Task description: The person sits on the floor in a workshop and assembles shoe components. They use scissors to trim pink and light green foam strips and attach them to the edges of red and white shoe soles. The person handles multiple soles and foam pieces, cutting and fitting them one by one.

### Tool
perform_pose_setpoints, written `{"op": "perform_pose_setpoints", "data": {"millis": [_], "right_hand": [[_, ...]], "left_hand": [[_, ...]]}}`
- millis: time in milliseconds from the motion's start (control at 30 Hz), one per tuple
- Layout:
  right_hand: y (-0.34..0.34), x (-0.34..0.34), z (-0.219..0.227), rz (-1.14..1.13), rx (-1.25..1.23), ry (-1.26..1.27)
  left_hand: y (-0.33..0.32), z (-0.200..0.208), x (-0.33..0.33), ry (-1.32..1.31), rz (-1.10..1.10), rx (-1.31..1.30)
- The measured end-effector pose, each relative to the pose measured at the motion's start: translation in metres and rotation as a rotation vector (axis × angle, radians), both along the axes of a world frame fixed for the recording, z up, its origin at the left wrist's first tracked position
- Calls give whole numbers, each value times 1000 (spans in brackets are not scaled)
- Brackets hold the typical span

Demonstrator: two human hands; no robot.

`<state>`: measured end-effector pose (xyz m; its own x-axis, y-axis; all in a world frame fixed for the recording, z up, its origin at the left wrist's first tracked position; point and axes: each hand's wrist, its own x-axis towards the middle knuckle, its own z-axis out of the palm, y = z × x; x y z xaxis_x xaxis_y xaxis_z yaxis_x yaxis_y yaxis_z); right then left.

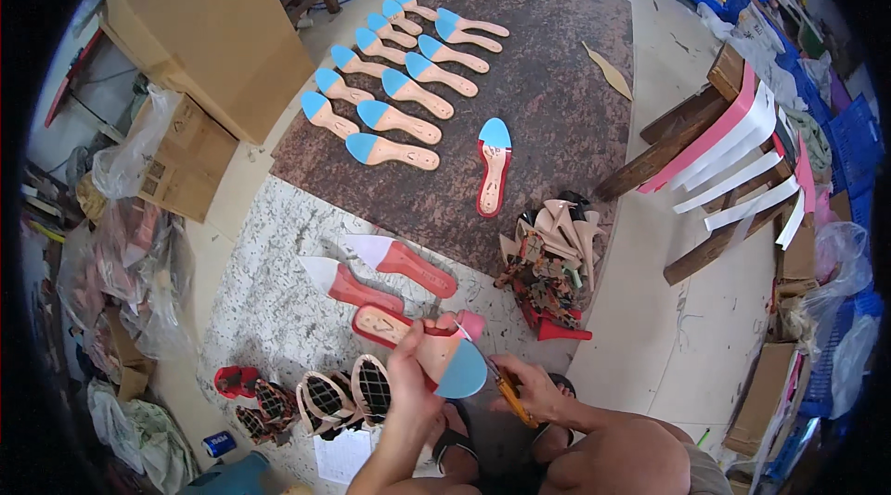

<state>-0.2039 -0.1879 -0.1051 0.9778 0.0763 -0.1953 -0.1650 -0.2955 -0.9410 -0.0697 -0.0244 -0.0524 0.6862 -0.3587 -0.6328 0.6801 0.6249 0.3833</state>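
the left hand (415, 370) is closed around a blue-toed, red-rimmed insole (463, 371), held in front of the person, above their feet. the right hand (535, 393) is wrapped around an orange-handled tool (511, 393), close beside the insole's blue end. just beyond lie two red soles (419, 270) with whitish pointed ends. farther out, rows of blue-tipped insoles (429, 94) lie on a dark mottled board (557, 50).
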Motion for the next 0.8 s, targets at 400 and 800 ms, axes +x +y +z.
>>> {"op": "perform_pose_setpoints", "data": {"millis": [400, 800], "right_hand": [[-8, -22, 0, 33, -93, 37], [9, -24, -78, -115, -445, 243]], "left_hand": [[16, 9, 10, 35, -269, 157], [-2, 22, -2, -361, -160, 380]]}}
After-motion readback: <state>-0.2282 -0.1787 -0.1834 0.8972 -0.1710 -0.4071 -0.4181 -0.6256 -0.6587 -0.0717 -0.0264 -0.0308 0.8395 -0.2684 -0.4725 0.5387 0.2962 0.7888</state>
